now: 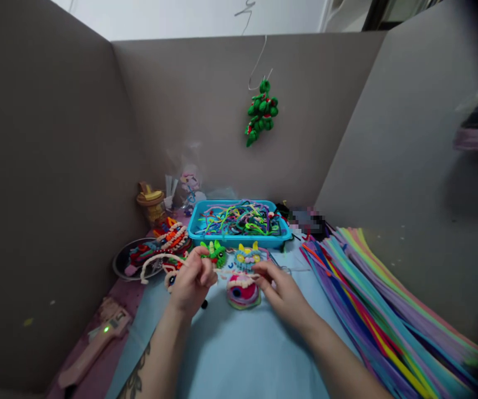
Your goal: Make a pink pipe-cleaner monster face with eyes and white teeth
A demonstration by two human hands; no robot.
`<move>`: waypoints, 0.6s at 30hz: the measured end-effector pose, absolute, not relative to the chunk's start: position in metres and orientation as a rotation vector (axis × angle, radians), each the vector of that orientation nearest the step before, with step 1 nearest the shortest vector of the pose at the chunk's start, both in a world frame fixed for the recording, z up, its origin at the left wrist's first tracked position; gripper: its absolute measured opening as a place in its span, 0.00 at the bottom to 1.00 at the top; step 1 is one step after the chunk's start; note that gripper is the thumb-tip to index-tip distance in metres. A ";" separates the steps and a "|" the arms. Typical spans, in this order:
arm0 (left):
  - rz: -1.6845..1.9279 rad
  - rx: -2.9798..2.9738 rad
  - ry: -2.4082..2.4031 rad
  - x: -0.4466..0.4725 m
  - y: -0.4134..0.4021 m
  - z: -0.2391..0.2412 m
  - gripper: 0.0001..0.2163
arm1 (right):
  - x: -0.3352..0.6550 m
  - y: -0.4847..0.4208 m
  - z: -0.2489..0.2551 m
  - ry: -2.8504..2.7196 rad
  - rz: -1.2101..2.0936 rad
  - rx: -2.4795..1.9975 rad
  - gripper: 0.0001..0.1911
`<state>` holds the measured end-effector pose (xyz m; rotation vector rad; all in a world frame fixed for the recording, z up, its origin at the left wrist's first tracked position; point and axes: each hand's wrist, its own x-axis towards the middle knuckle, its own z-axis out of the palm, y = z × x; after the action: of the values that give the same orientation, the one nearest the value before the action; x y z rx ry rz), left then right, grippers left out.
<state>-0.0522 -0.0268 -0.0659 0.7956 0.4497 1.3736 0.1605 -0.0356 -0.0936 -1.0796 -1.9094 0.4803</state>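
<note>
My left hand point(193, 282) is closed in a fist around a cream pipe cleaner point(162, 256), whose loose end curls out to the left. A stretch of cream runs from this fist across to my right hand point(283, 291), where thumb and fingers pinch it. Just below, between my hands, is a round pink fuzzy figure point(244, 293) with a dark eye and a cream strip along its top; whether it hangs from the strand or rests on the table is unclear. Behind it sit a light-blue fuzzy figure point(245, 259) with yellow ears and a green fuzzy figure point(218, 256).
A blue tray point(239, 242) of tangled pipe cleaner pieces stands at the back. Long coloured pipe cleaners point(380, 310) lie along the right. At left are a filled bowl point(118, 271), a pink glue gun point(97, 346) and a lidded cup point(151, 206). A green figure point(262, 111) hangs from wire.
</note>
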 end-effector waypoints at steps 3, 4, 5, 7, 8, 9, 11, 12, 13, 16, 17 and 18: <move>1.378 0.789 0.465 -0.053 -0.027 -0.065 0.10 | 0.158 -0.038 -0.093 -1.856 0.430 -1.040 0.08; 1.382 0.791 0.473 -0.053 -0.026 -0.065 0.10 | 0.157 -0.038 -0.093 -1.825 0.396 -1.028 0.08; 1.391 0.800 0.483 -0.053 -0.026 -0.065 0.10 | 0.157 -0.038 -0.094 -1.789 0.358 -1.017 0.08; 1.422 0.834 0.524 -0.052 -0.026 -0.065 0.11 | 0.156 -0.039 -0.094 -1.726 0.287 -0.994 0.08; 1.441 0.854 0.559 -0.050 -0.025 -0.066 0.13 | 0.156 -0.040 -0.094 -1.705 0.259 -0.982 0.08; 1.456 0.873 0.601 -0.049 -0.025 -0.067 0.16 | 0.156 -0.041 -0.094 -1.693 0.238 -0.970 0.08; 1.446 0.916 0.694 -0.044 -0.026 -0.069 0.22 | 0.155 -0.044 -0.094 -1.681 0.212 -0.955 0.08; 1.416 0.948 0.739 -0.041 -0.027 -0.071 0.23 | 0.154 -0.045 -0.094 -1.678 0.205 -0.951 0.08; 1.371 0.988 0.783 -0.038 -0.028 -0.072 0.22 | 0.153 -0.046 -0.094 -1.679 0.200 -0.947 0.08; 1.226 1.095 0.880 -0.029 -0.031 -0.077 0.13 | 0.150 -0.049 -0.093 -1.716 0.184 -0.915 0.09; 1.209 1.106 0.899 -0.026 -0.032 -0.079 0.11 | 0.149 -0.050 -0.093 -1.734 0.183 -0.904 0.09; 1.209 1.102 0.912 -0.024 -0.033 -0.081 0.10 | 0.148 -0.050 -0.093 -1.748 0.185 -0.900 0.09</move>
<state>-0.0237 -0.0327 -0.0805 1.1019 0.9121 1.2094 0.1483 -0.0503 -0.0929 -0.8997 -1.7476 0.1846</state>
